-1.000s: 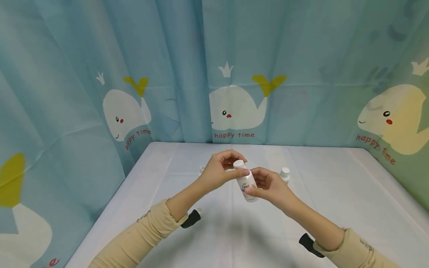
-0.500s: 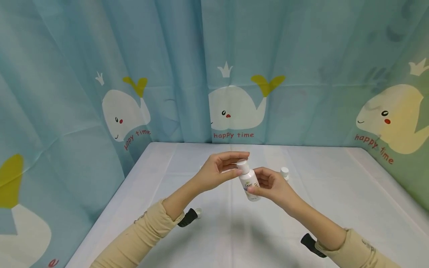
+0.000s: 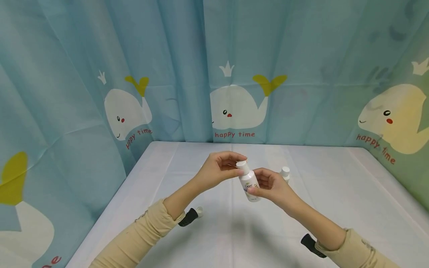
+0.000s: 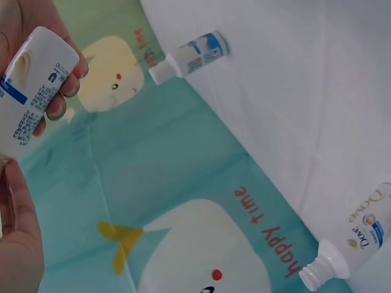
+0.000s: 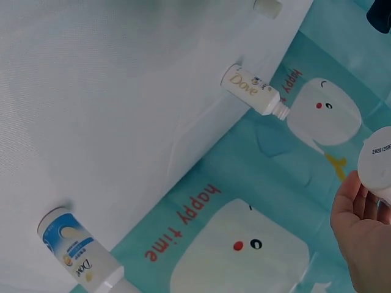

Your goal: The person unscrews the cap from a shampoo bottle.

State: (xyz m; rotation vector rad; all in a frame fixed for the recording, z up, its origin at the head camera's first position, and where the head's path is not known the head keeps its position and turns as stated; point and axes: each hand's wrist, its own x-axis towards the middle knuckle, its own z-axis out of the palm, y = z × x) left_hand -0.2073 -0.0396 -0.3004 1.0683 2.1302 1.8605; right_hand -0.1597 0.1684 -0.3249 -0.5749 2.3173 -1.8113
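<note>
A small white Dove bottle (image 3: 249,185) with a white cap (image 3: 241,165) is held tilted above the table. My right hand (image 3: 275,190) grips its body, thumb in front and fingers behind. At the top, my left hand (image 3: 218,169) pinches the cap between thumb and fingers; the cap sits on the neck. The bottle's back label (image 4: 38,91) faces the left wrist camera, and its round base (image 5: 376,160) appears at the edge of the right wrist view.
A capped bottle (image 3: 285,172) stands behind my right hand. An uncapped bottle (image 5: 252,91) stands on the left, hidden behind my left hand in the head view. A loose white cap (image 3: 199,211) lies near my left wrist. A whale-print curtain (image 3: 301,74) surrounds the white table (image 3: 335,193).
My left thumb has shifted from the bottle's shoulder up to the cap. Its fingers straightened half a second ago and now bend over the cap again. The bottle stays almost in place.
</note>
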